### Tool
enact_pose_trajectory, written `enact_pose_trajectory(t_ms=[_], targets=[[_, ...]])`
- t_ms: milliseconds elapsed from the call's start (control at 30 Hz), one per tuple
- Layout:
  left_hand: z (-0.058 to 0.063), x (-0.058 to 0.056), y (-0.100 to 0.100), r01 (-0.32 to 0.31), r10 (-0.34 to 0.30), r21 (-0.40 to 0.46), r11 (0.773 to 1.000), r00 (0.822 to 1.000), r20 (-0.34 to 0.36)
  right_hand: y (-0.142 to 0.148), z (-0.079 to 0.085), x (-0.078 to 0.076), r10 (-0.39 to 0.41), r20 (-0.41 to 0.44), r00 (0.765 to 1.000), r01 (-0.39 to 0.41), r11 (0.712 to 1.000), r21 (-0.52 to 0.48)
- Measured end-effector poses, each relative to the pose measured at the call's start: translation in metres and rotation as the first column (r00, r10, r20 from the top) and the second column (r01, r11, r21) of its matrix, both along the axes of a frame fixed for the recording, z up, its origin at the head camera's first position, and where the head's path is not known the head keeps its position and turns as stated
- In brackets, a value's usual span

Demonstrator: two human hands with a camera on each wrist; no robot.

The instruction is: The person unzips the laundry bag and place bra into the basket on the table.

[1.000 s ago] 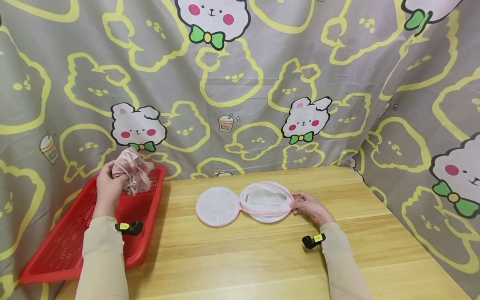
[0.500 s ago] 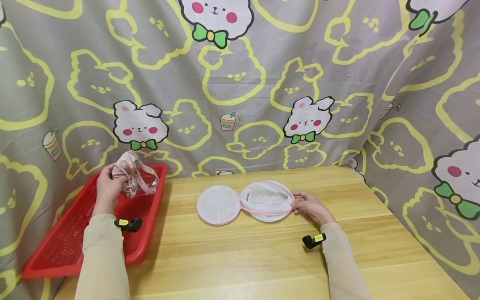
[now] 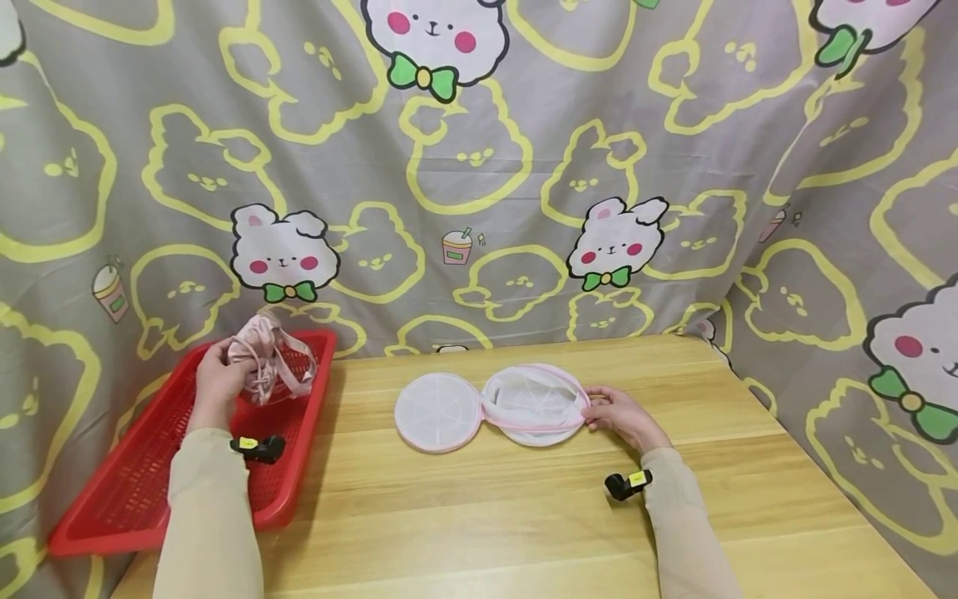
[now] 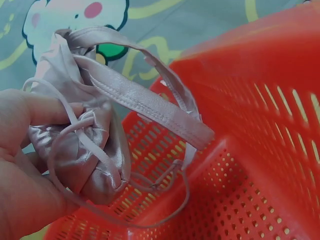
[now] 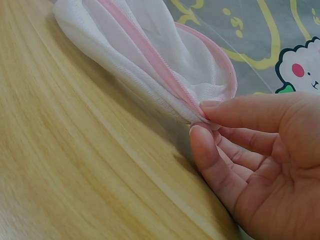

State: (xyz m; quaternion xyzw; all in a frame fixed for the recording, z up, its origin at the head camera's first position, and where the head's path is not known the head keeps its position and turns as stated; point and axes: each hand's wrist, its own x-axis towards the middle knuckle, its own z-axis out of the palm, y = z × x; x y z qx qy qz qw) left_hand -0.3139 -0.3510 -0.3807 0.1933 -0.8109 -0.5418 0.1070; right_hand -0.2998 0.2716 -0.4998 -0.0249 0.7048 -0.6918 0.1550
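Note:
My left hand (image 3: 219, 381) grips a crumpled pink satin piece with straps and a thin cord (image 3: 260, 345). The piece hangs over the far end of the red plastic basket (image 3: 314, 433); its exact kind is unclear. Seen from the left wrist, its gathered satin (image 4: 75, 150) lies between thumb and fingers, with a wide strap (image 4: 145, 105) looping away. On the table, a white mesh laundry bag (image 3: 535, 433) with a pink zip gapes at the top. My right hand (image 3: 621, 416) pinches its right edge, thumb and forefinger at the end of the zip (image 5: 165, 80).
A round white mesh disc (image 3: 437, 413) with a pink rim lies flat, joined to the bag's left side. The wooden table (image 3: 479, 524) extends in front. A patterned curtain (image 3: 404, 166) hangs behind and along the right side.
My left hand has lowered the pink satin piece slightly toward the basket, and its straps have dropped open on the right. The right hand keeps its pinch on the bag.

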Motion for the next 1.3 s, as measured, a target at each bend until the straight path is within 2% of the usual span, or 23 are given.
enact_pose_trajectory(t_ms=[200,333,700,833,967,1100,1300], targets=[[-0.008,0.001,-0.006,-0.004,0.003,0.062,0.998,1.0,0.014,-0.001,0.0,0.001,-0.006,0.01,1.0,0.006,1.0,0.004],[-0.013,0.002,-0.008,0.009,-0.01,0.045,0.999,0.999,0.032,-0.001,0.0,0.001,-0.003,0.011,1.0,0.003,1.0,0.007],[-0.019,0.005,-0.014,0.052,-0.061,0.076,0.996,0.99,0.127,0.0,-0.003,0.001,-0.003,0.005,1.0,0.003,1.0,0.008],[-0.019,0.008,-0.015,0.092,-0.102,0.063,0.994,0.977,0.186,0.0,-0.004,0.001,0.005,0.003,1.0,-0.005,1.0,0.006],[-0.018,0.011,-0.015,0.134,-0.14,0.044,0.99,0.967,0.214,0.001,-0.004,0.001,0.016,-0.002,1.0,-0.016,1.0,0.001],[-0.018,0.012,-0.017,0.143,-0.146,0.031,0.989,0.962,0.232,0.001,-0.003,-0.001,0.02,-0.006,1.0,-0.02,1.0,-0.004],[-0.021,0.01,-0.022,0.182,-0.181,0.023,0.983,0.944,0.275,0.0,0.0,-0.001,0.012,-0.005,1.0,-0.012,1.0,0.003]])
